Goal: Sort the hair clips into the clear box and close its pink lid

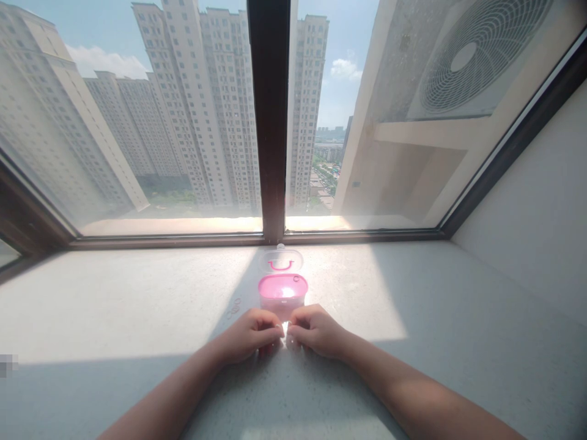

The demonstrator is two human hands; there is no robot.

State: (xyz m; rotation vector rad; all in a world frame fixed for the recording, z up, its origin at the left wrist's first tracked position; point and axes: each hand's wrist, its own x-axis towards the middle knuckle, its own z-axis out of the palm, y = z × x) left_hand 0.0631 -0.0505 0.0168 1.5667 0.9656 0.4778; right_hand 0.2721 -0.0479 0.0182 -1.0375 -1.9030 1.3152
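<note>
My left hand [255, 330] and my right hand [316, 330] are close together over the pale sill, fingertips almost meeting. Thumb and forefinger are pinched on each. Whatever small thing they hold, if any, is too bright and tiny to make out. Just beyond them stands an oval pink plastic box [279, 288], its front partly covered by my fingers. Its clear lid [280, 261], with a pink handle, lies back toward the window. A small ring [296, 278] shows at the box's right inner side. Several thin loops [235, 307] lie left of the box.
The stone-like windowsill [123, 299] carries bands of sunlight and shadow. Behind the lid rises a dark brown window frame [271, 153]. A white wall [532, 226] bounds the right side. Through the glass are tall buildings [202, 104] and an outdoor fan unit [477, 58].
</note>
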